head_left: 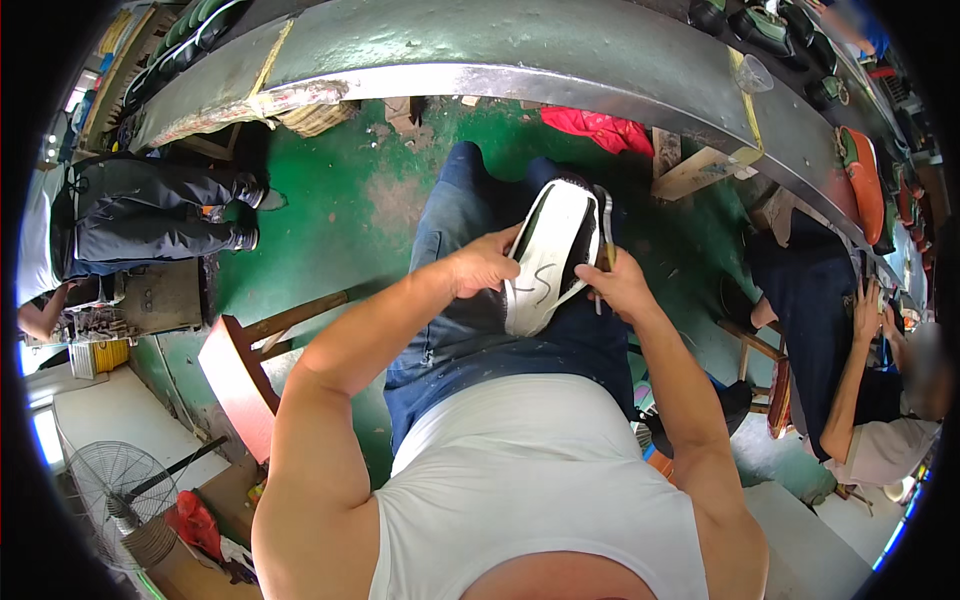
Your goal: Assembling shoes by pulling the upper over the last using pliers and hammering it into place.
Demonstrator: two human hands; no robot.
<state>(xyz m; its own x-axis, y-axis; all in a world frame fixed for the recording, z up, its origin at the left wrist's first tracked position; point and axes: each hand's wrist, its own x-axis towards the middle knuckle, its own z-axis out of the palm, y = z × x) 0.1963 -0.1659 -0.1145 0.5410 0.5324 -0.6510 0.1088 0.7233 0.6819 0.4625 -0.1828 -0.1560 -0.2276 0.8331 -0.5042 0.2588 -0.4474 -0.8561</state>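
Observation:
A shoe [545, 265] rests sole side up over my lap, its white underside facing me with dark hand-drawn marks on it. Dark upper material shows around its edges. My left hand [484, 264] grips the shoe's left edge, thumb on top of the white underside. On the other side, my right hand [617, 284] is closed in a pinch on a thin pale strip [606, 215] that runs along the shoe's right edge. Part of the strip stands away from the shoe. What lies under the right fingers is partly hidden.
A long metal-edged bench [450, 80] curves across the far side, with shoes [865, 185] on it at right. Red cloth [600, 130] lies beneath. A wooden stool [240, 375] and a fan [120, 500] are at left. Other people are at left [150, 215] and right [820, 320].

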